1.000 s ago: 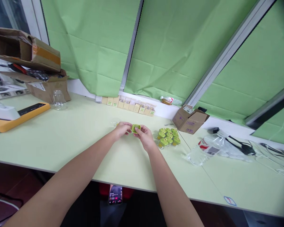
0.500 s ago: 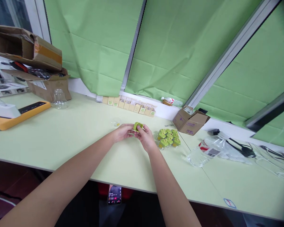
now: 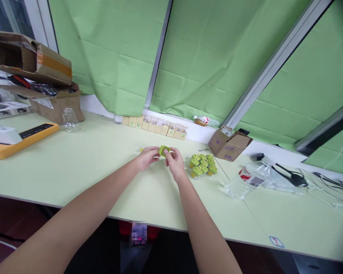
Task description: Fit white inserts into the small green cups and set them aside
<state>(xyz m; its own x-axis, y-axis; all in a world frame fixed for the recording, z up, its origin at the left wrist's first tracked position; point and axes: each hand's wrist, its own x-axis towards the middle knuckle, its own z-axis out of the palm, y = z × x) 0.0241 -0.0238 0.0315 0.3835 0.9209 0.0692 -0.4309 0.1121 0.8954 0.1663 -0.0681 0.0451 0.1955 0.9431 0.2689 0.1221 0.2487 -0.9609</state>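
Between my two hands, above the pale table, is a small green lid (image 3: pixel 163 150) with its hollow side showing. My left hand (image 3: pixel 146 158) grips its left edge with fingers and thumb. From the other side my right hand (image 3: pixel 174 162) holds it, with the thumb pressed into the hollow. Just beyond my left hand lies a small clear container (image 3: pixel 138 147) with a yellow spot on it. To the right of my right hand stands a tight group of several small clear jars with green lids (image 3: pixel 203 165).
Small cardboard boxes (image 3: pixel 160 128) line the table's back edge. On the right are an open carton (image 3: pixel 230 144), a large clear bottle (image 3: pixel 250 179) and cables (image 3: pixel 328 186). On the left stand a clear jar (image 3: pixel 70 121), an orange power strip (image 3: pixel 28 140) and stacked cartons (image 3: pixel 54 64).
My hands have raised the green lid slightly and tilted it, so more of its inside shows. The whole view has shifted a little.
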